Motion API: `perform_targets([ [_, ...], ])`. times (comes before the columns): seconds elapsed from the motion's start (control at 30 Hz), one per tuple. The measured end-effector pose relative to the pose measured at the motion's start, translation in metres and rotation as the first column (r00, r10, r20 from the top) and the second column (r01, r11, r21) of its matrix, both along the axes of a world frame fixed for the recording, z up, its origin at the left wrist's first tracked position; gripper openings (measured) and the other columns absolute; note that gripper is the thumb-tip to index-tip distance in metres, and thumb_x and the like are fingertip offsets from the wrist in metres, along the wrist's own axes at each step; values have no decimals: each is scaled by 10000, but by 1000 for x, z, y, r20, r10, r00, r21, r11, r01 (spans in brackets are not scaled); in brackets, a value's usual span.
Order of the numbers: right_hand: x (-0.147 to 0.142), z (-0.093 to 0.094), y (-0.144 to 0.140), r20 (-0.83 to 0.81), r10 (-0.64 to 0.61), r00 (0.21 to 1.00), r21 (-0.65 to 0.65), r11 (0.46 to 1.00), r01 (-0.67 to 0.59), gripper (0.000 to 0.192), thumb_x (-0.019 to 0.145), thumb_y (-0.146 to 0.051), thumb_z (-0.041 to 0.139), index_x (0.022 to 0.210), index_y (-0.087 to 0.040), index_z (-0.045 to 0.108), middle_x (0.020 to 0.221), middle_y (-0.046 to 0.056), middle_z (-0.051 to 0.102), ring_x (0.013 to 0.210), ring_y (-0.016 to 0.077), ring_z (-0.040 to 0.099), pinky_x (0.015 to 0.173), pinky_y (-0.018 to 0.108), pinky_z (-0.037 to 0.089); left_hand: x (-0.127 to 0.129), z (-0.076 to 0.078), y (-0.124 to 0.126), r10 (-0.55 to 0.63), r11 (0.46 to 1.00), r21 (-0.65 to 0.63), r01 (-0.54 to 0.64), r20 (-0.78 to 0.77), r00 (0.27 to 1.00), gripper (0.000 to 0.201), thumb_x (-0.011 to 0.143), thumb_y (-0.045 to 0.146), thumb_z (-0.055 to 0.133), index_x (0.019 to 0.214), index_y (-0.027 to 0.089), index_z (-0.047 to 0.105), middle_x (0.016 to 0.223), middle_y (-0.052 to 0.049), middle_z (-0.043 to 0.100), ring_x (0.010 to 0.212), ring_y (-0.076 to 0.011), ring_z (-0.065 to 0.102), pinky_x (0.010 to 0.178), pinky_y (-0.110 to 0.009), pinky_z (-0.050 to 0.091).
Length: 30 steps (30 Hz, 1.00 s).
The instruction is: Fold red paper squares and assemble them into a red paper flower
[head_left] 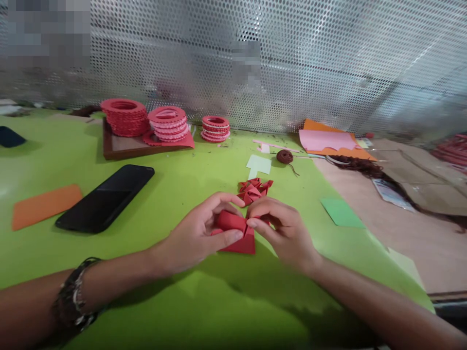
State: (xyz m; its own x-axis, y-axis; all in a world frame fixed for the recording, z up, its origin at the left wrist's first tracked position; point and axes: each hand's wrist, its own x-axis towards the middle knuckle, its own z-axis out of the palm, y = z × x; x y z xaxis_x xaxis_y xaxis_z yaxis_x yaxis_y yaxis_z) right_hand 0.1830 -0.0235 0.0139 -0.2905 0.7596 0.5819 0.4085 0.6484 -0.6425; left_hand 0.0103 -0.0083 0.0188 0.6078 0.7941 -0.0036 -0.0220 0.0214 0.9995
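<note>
Both hands meet over a red paper piece (235,233) low on the green table (175,194). The left hand (199,233) pinches its near edge between thumb and fingers, and the right hand (282,228) grips the other side, fingertips curled onto the fold — the two hands touch above it. Just behind them lies a small pile of folded red pieces (254,189). A black phone (106,197) rests to the left beside an orange card (45,205); stacks of red and pink paper rings (126,116) stand on a board at the back, near the perforated metal screen (292,58).
</note>
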Motion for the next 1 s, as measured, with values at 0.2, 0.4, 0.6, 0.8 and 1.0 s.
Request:
perform_targets([
  [0.2,-2,-1,-3,-27,-61,998,-77,995,59,153,804,-211,556,660,-165,529,584,-8,551,524,95,473,489,197,381,1,-3,2,46,994,102,-40,-51,998,285,739,124,578,986,219,473,870,26,546,781,-104,554,698,-204,459],
  [0.4,-3,0,-4,13,-110,994,-43,993,111,163,799,-205,557,643,-158,546,578,-7,570,513,89,482,484,190,380,2,-2,-1,37,996,87,-29,-92,995,293,748,155,583,1001,222,451,880,16,569,783,-114,562,691,-212,471],
  [0.6,-4,-1,-5,20,-179,984,-32,983,180,120,791,-200,555,675,-171,541,572,-17,563,504,92,490,462,186,389,3,-3,-2,42,999,32,-41,-35,999,302,725,141,623,972,226,470,891,24,569,770,-101,584,660,-180,481],
  [0.8,-4,0,-5,-9,-156,988,-108,982,154,73,779,-196,559,716,-176,528,570,-30,540,486,82,471,435,178,373,3,-3,-2,97,995,36,-95,-64,993,333,732,177,624,1013,228,453,808,30,611,716,-109,582,618,-186,479],
  [1.0,-1,2,-5,-90,8,996,-385,922,-43,106,800,-216,528,707,-169,514,542,-34,545,440,69,485,415,174,397,0,-10,6,147,983,100,-153,60,987,347,745,167,610,1035,218,425,814,30,644,698,-94,562,655,-192,447],
])
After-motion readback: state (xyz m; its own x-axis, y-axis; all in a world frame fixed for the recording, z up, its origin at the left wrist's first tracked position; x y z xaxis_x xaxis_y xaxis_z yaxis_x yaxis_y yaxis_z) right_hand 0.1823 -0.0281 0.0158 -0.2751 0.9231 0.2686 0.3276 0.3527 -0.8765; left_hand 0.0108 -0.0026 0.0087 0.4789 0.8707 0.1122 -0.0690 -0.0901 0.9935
